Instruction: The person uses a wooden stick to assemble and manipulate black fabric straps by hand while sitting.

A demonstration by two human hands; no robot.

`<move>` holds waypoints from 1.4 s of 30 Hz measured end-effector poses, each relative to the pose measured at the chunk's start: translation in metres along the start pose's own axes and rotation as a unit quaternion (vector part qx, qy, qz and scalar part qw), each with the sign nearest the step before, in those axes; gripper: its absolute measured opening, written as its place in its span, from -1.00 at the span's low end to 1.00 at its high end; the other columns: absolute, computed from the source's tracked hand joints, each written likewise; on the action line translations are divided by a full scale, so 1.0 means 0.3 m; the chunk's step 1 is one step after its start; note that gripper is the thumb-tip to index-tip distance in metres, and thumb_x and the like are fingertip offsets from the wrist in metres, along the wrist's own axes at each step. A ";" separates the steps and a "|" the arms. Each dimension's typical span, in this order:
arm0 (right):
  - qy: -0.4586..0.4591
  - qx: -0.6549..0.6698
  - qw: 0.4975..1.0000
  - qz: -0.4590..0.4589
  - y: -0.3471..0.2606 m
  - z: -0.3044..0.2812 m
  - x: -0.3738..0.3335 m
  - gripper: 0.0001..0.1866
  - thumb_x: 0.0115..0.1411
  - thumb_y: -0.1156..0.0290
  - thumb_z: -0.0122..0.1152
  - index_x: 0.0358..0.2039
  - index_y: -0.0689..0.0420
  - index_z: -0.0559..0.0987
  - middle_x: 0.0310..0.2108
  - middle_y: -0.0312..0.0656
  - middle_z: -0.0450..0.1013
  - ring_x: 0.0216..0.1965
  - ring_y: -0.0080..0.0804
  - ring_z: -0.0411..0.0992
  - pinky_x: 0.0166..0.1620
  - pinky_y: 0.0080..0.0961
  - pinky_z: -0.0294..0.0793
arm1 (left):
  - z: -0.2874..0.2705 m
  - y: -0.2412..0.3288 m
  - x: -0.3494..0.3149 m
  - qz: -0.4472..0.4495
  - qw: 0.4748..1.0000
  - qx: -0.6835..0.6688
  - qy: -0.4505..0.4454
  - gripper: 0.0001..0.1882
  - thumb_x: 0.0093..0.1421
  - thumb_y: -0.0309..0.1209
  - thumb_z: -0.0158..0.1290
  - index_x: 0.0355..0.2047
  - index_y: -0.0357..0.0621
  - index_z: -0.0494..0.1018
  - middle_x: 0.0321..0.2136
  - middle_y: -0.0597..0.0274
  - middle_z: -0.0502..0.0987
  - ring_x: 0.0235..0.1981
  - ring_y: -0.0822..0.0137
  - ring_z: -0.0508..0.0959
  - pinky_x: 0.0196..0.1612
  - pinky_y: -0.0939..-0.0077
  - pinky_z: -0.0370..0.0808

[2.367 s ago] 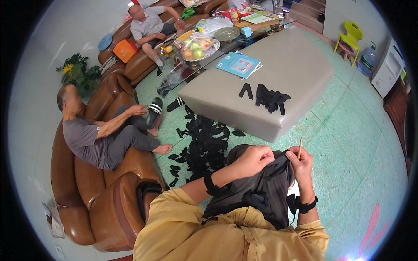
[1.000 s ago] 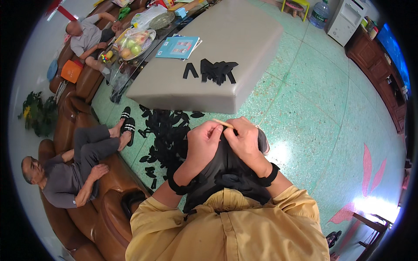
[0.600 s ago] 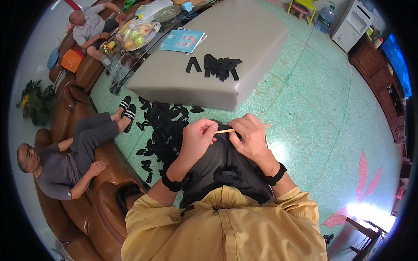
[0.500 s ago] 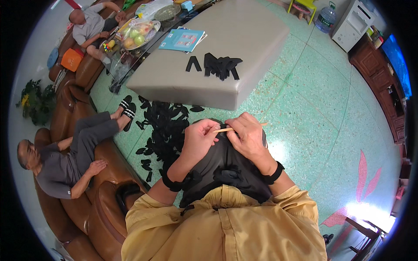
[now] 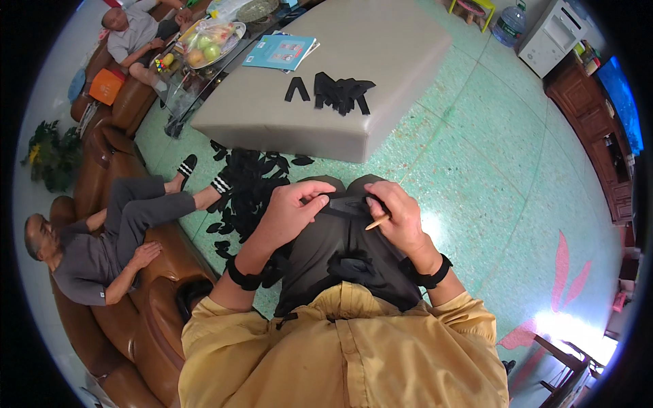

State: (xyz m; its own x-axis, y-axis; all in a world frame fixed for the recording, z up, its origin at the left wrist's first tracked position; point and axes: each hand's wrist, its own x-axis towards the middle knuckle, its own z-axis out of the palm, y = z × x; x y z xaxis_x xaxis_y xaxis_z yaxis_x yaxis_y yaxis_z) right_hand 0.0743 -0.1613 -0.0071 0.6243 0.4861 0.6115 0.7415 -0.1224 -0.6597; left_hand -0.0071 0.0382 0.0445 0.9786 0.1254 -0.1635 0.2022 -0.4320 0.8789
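Observation:
Above my lap, a black fabric strip [image 5: 345,206] stretches between my two hands, with a narrow gap along its middle. My left hand [image 5: 286,212] pinches one end between thumb and fingers. The other end is in my right hand [image 5: 398,216], which also keeps a thin wooden stick [image 5: 378,222] in its fingers, tip toward my body. A few black cloth pieces [image 5: 354,265] lie on my lap against the yellow shirt. Black strips [image 5: 340,94] are heaped on the beige padded bench [image 5: 272,139] ahead, with one folded strip [image 5: 296,89] beside them.
A large pile of black cloth pieces [image 5: 246,180] covers the floor at front left. One person [image 5: 88,251] sits on the brown sofa [image 5: 163,306], feet beside the pile; another [image 5: 132,34] sits farther back. Booklets [image 5: 280,52] lie on the bench, near a fruit plate [image 5: 218,58].
My hands have moved apart, and the strip now shows stretched between them. The stick, formerly spanning both hands, now sits in my right hand, turned toward me. The seated person's feet have separated.

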 end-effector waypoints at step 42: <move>-0.013 0.276 0.933 0.231 -0.011 -0.056 -0.009 -0.87 0.02 0.65 0.19 -0.59 0.24 0.43 -0.33 -0.17 0.49 -0.59 -0.77 0.18 -0.54 -0.79 0.17 | 0.039 0.040 0.019 0.189 0.979 0.071 0.011 -0.91 0.08 -0.64 -0.04 -0.37 -0.36 0.42 -0.40 0.05 0.51 -0.48 0.27 0.54 -0.39 0.53 0.47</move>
State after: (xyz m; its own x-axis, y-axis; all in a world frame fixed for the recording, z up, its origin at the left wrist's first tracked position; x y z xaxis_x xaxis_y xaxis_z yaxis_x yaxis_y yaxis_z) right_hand 0.0743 -0.1767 0.0010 0.8345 0.5134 0.2003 0.1510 0.1366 -0.9791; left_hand 0.0015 0.0234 0.0490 0.9837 -0.0484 0.1732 -0.1695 -0.5715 0.8029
